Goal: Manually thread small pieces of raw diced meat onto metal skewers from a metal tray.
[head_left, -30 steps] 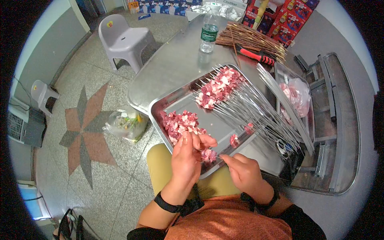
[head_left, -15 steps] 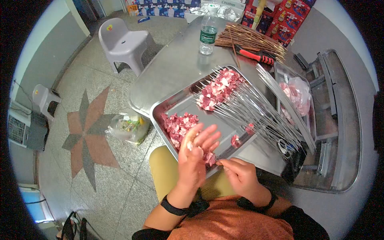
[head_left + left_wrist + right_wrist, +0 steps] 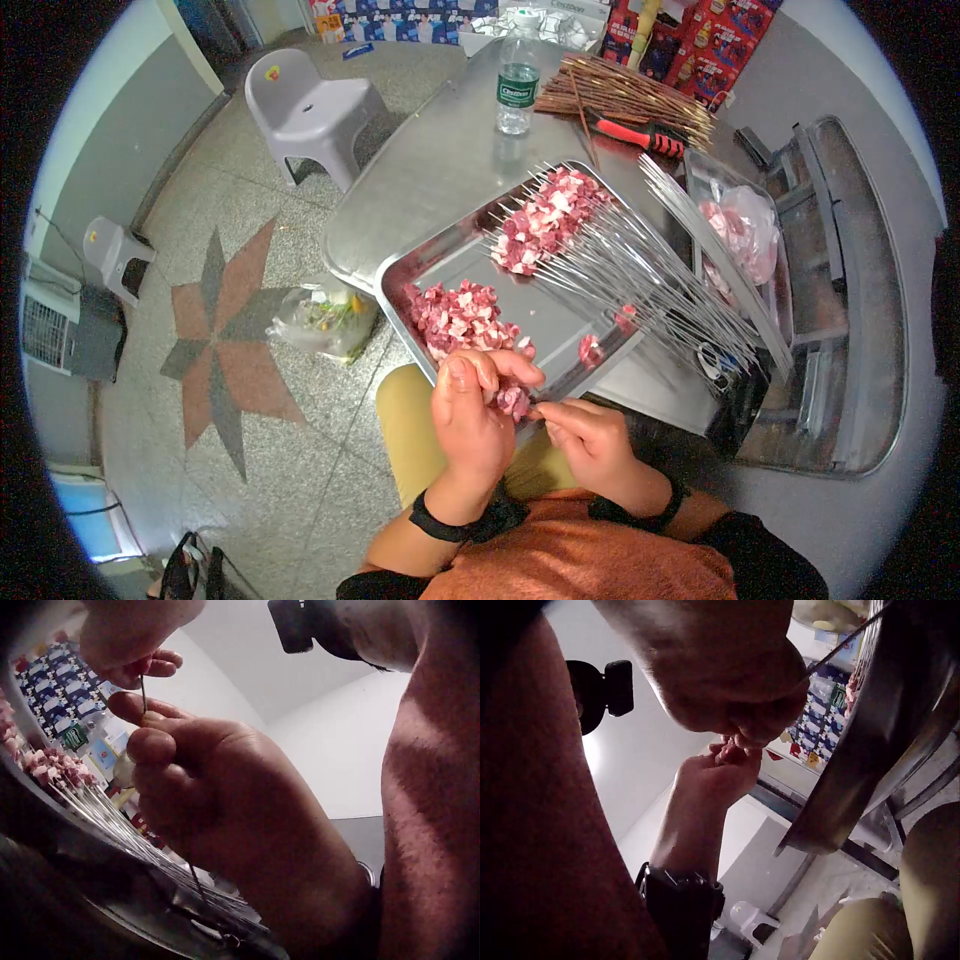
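My left hand (image 3: 472,420) curls its fingers round small chunks of meat (image 3: 513,402) at the end of a metal skewer (image 3: 144,694). Close beside it, my right hand (image 3: 597,447) pinches that skewer between thumb and forefinger, and the shaft runs back out past the hand in both wrist views. Both hands are over the near edge of a steel tray (image 3: 400,265). Inside the tray lie a heap of diced meat (image 3: 460,315) on the left and a row of loaded skewers (image 3: 550,222) at the far side. The left palm hides part of the meat.
Bare metal skewers (image 3: 715,265) lie across the tray's right side, by a smaller tray with bagged meat (image 3: 745,235). A water bottle (image 3: 516,90), a bundle of brown sticks (image 3: 630,98) and a red-handled tool (image 3: 640,132) stand or lie farther back on the metal table (image 3: 430,160).
My left hand opened with fingers spread half a second ago, and its fingers are now curled round the meat again. The right hand keeps its pinch on the skewer.
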`<state>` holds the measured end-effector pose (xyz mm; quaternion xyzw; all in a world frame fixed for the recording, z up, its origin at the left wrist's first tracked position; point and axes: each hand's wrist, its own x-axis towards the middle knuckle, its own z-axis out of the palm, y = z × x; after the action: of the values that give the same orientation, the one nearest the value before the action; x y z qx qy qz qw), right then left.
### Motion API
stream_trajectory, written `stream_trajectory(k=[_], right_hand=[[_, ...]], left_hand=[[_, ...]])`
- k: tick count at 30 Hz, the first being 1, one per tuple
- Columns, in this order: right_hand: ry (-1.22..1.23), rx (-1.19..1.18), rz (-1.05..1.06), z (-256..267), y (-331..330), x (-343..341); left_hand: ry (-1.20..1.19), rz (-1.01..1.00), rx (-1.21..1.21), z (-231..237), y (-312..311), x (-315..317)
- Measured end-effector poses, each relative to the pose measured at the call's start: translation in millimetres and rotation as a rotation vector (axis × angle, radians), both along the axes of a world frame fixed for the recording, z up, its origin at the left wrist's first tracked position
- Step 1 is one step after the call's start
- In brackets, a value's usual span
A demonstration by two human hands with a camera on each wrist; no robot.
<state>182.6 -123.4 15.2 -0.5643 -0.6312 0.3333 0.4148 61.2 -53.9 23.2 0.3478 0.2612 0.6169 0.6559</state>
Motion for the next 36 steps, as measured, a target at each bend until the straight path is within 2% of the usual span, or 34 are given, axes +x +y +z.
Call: stream_trajectory(k=[6,9,11,15,18,20,21,23,25,27,30,32,34,36], right_hand=[[0.142,-0.051,0.001,2.1,-1.6,-3.7],[0.302,-0.165,0.051,0.2,-2.5,-5.2],[0.540,-0.294,0.053,-4.1,-5.3,-8.2],[0.603,-0.326,0.078,-8.7,-5.9,-7.8],[0.575,-0.326,0.054,-6.2,0.1,-2.4],[0.283,-0.295,0.023,8.2,3.5,5.4],[0.279,-0.292,0.018,8.2,4.7,8.7],[0.082,-0.040,0.024,6.1,4.3,13.6],[0.017,0.014,0.021,5.0,4.3,16.2],[-0.043,0.067,0.018,4.4,4.7,17.3],[-0.098,0.081,0.040,10.4,3.9,21.9],[-0.349,0.077,0.011,17.0,2.4,24.3],[-0.402,0.121,0.007,17.8,4.6,26.6],[-0.453,0.165,0.005,18.7,6.8,27.7]], left_hand=[[0.127,0.029,-0.009,9.8,-3.1,-2.7],[0.126,0.009,0.091,9.5,-0.1,-3.4],[0.159,0.023,0.116,12.0,-1.6,-2.8],[0.115,-0.011,0.118,8.8,-2.0,-4.0],[0.026,-0.132,0.049,5.5,1.2,-3.2],[0.220,0.058,0.079,7.6,4.9,3.3],[0.281,-0.011,0.236,-10.8,15.4,-16.8],[0.354,0.074,0.181,-5.4,12.3,-31.4],[0.417,0.088,0.198,5.5,11.2,-39.9],[0.787,0.076,0.330,12.9,12.5,-43.6],[0.834,0.101,0.235,14.1,10.7,-38.8],[0.848,0.122,0.252,10.2,11.9,-38.5],[0.863,0.147,0.270,11.3,12.2,-38.3],[0.824,0.113,0.143,16.9,9.6,-36.6]])
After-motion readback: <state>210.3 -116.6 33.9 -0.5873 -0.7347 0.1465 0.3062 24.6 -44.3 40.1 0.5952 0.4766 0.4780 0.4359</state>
